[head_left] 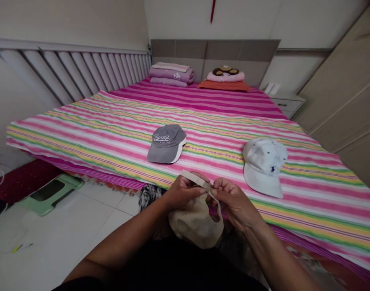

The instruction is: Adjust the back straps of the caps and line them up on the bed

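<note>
Left hand (185, 191) and right hand (235, 202) pinch the beige cap (192, 224) by its strap (192, 178). The grey cap (166, 142) lies beyond that cap.

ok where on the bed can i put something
Free: multicoloured striped cover between grey lettered cap and white brimmed cap, and left of the grey one. Crowded: near edge by left hand and right hand holding a beige cloth cap.

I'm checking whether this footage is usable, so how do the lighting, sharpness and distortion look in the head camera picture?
Head view: dim, soft light without strong glare; head view: the gray cap's "Always" reads clearly, the line beneath is too small; head view: wide-angle stretch, with the brown panels leaning at right; head view: the dark clothing loses nearly all detail.
</note>
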The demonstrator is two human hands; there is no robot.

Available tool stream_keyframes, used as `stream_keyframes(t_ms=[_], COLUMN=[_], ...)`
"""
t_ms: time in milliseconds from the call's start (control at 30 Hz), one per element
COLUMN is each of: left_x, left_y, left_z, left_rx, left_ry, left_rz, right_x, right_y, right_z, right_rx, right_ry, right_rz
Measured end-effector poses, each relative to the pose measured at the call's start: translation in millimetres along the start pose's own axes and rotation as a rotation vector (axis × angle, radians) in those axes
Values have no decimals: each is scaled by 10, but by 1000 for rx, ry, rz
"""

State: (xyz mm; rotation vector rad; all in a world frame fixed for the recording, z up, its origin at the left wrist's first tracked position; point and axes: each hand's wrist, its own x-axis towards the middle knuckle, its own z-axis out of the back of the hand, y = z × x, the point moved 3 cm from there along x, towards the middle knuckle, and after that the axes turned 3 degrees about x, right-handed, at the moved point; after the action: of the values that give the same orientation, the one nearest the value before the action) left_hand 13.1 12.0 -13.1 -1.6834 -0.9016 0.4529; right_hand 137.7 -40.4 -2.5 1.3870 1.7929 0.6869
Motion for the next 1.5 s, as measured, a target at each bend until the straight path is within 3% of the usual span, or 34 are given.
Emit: stream_keyframes(t_ms=[267, 467, 600, 767, 867, 1000, 1167, 1333, 1500], left_x=[-10, 4, -3, -13, 31, 143, 206, 180, 134], left_y=[-11, -54, -89, -157, -267, -410, -365, -287, -237], left_z=[-15, -7, 8, 127, 225, 237, 102, 43, 63], left_rx=[92, 308, 393, 150, -59, 183, 468, 383, 183], left_ry=[1, -27, 28, 272, 324, 307, 388, 446, 383], left_rz=[-71, -216, -197, -42, 62, 177, 454, 508, 572], right_x=[-32, 4, 10, -7, -13, -21, -27, -27, -24], right_y=[-2, -32, -46, -32, -18, -1, 3, 27, 43], right_z=[-19, -22, -27, -49, -59, -79, -104, -100, -14], right_rx=[6, -87, -102, -82, -95, -135, -172, -200, -129], right_ry=[11, -7, -33, -1, 0, -2, 0, -4, 22], right_rz=[-54, 34, 77, 88, 89, 92, 98, 93, -22])
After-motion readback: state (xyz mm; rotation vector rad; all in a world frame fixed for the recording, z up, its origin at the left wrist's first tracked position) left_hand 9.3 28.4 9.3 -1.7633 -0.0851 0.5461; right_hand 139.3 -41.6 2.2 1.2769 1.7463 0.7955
